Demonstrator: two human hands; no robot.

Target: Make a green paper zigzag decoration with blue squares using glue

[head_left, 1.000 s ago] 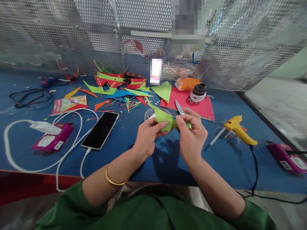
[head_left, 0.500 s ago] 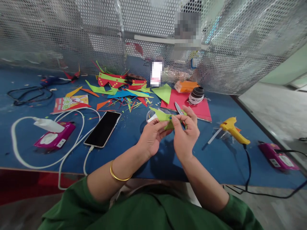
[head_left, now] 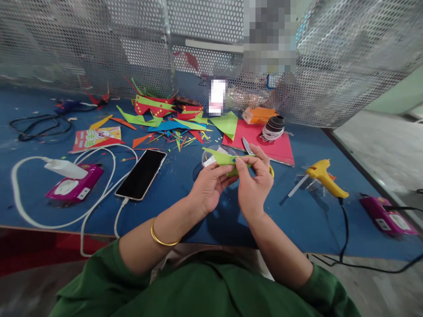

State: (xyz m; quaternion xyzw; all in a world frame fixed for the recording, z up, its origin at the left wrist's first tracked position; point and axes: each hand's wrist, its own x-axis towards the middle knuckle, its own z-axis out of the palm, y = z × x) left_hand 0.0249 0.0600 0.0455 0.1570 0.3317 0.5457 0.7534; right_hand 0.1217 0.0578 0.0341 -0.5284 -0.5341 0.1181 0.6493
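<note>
Both my hands hold one piece of lime-green paper (head_left: 222, 158) above the table. My left hand (head_left: 209, 187) pinches its lower edge between thumb and fingers. With thumb and index finger, my right hand (head_left: 254, 187) presses near its middle, where a small blue spot shows beside the thumb. Part of the paper is hidden behind my fingers. Just beyond it are a round clear container (head_left: 206, 157) with a white piece in it and a pair of scissors (head_left: 246, 145), partly covered by my right hand.
Cut paper strips (head_left: 178, 127) and red-and-green paper masks (head_left: 153, 108) lie at the back. Left are a phone (head_left: 141, 175), a white cable and a purple power strip (head_left: 76, 182). Right are red paper (head_left: 280, 152), a yellow glue gun (head_left: 325, 176) and another power strip (head_left: 386, 215). Perforated metal panels stand behind.
My hands stay on the green paper, with only slight finger shifts. The view has moved a little, and a yellow scissor handle now shows beside my right hand.
</note>
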